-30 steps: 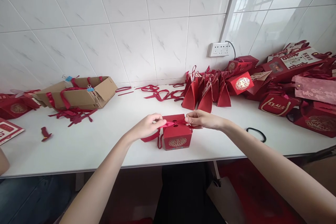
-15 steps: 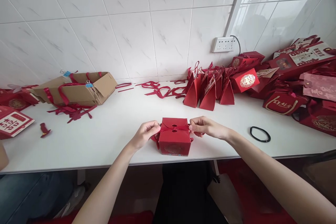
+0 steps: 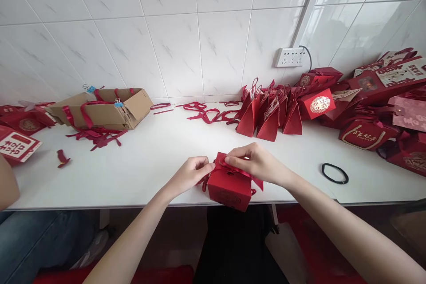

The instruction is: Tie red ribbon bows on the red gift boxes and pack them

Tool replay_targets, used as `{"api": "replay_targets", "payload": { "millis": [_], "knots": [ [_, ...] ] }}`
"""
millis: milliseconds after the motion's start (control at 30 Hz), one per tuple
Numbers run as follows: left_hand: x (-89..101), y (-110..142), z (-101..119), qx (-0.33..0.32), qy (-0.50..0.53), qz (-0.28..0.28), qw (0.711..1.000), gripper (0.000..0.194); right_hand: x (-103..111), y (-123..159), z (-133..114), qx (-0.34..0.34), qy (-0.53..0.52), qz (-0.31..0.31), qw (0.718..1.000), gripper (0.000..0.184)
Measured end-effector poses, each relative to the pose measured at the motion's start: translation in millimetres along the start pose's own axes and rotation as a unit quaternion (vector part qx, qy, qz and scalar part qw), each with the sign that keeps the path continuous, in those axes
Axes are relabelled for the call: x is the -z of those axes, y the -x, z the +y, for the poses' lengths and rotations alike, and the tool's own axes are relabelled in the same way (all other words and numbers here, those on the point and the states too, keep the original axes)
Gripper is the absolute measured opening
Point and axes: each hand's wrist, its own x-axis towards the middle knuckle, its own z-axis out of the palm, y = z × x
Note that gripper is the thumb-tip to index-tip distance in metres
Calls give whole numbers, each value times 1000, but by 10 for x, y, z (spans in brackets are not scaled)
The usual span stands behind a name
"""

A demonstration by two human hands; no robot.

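Observation:
A small red gift box [image 3: 229,191] sits at the front edge of the white table, turned at an angle, with a red ribbon [image 3: 240,171] across its top. My left hand [image 3: 193,174] is at the box's left upper side, thumb and forefinger pinched on the ribbon there. Over the right part of the top, my right hand [image 3: 254,164] pinches the ribbon too, and a loose ribbon end hangs out below it. The fingers partly hide the middle of the ribbon.
Behind stand several red triangular boxes [image 3: 268,120]. Many red gift boxes [image 3: 369,134] are piled at the right. A cardboard box [image 3: 103,114] draped with ribbons is at the left. A black hair tie [image 3: 334,173] lies right. Another person's arm [image 3: 7,184] shows at the left edge.
The box has turned and tilted towards the table's front edge. My right hand has moved left from the box's right side to over its top, bringing ribbon along. My left hand stays near the left side.

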Motion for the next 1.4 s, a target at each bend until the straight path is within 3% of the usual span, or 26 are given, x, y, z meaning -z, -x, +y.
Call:
{"api": "replay_targets", "payload": {
  "millis": [167, 300, 433, 500, 633, 733, 800, 933, 1033, 1133, 1200, 1400],
  "knots": [
    [66, 123, 91, -22, -72, 18, 997, 25, -143, -57, 72, -18, 6, 93, 995, 34],
    [167, 237, 224, -43, -135, -48, 989, 17, -117, -34, 51, 26, 57, 65, 996, 25],
    [248, 285, 367, -85, -241, -30, 966, 20, -135, -7, 37, 8, 71, 67, 995, 14],
    [249, 297, 445, -99, -308, -26, 946, 18, -172, -1, 66, -20, 35, 106, 994, 9],
    [204, 315, 607, -117, -473, -25, 873, 13, -231, -9, 139, -61, -15, 162, 985, 29],
    [190, 296, 738, -144, -552, -38, 820, 18, -242, -27, 141, -75, -28, 158, 984, 19],
    [197, 241, 834, -175, -554, -61, 811, 19, -242, -40, 118, -74, -42, 144, 986, 12],
    [201, 18, 1003, -205, -500, -132, 831, 25, -241, -47, 92, -51, -13, 124, 991, 16],
    [188, -180, 1007, -225, -439, -118, 862, 21, -223, -38, 127, -41, -19, 113, 993, 19],
    [189, -320, 843, -193, -316, -84, 925, 10, -186, -40, 179, -6, -75, 92, 993, 16],
    [191, -363, 670, -163, -237, -64, 956, 13, -164, -48, 203, 12, -99, 80, 992, 13],
    [88, -221, 269, -163, -195, 15, 967, 18, -191, -31, 211, -64, -167, 127, 976, 18]
  ]
}}
